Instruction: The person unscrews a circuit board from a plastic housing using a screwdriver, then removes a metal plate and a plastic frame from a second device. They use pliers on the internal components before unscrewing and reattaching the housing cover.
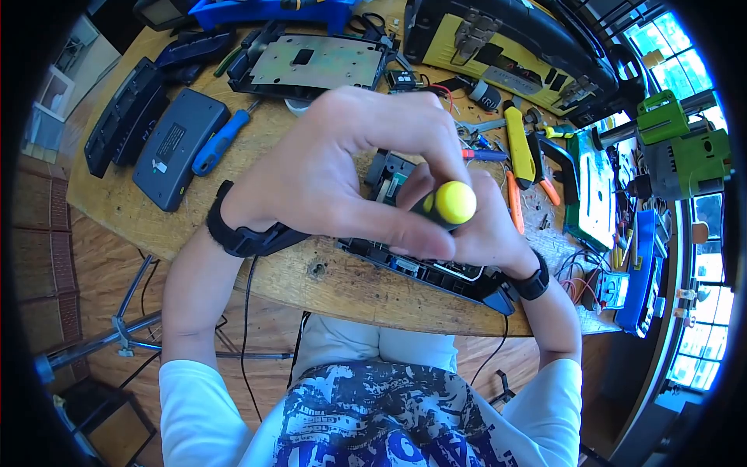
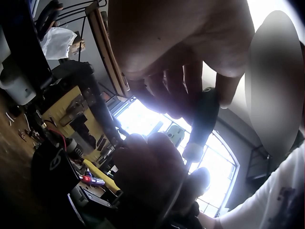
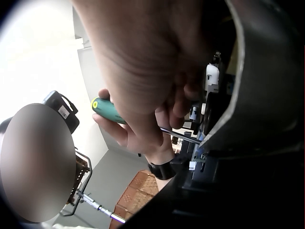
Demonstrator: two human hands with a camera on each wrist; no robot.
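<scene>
A screwdriver with a green handle and a yellow end cap points down at a black device casing. My left hand holds the handle between thumb and fingers. Lower down, my right hand has its fingers and thumb around the metal shaft, as the left wrist view also shows. In the right wrist view the tip overlaps the casing's inner parts. Both hands hide much of the casing in the head view.
A grey flat box and a blue screwdriver lie at the left. Behind is a metal-plated unit. A yellow-and-black toolbox, a yellow utility knife and orange-handled pliers are at the right, near a green drill.
</scene>
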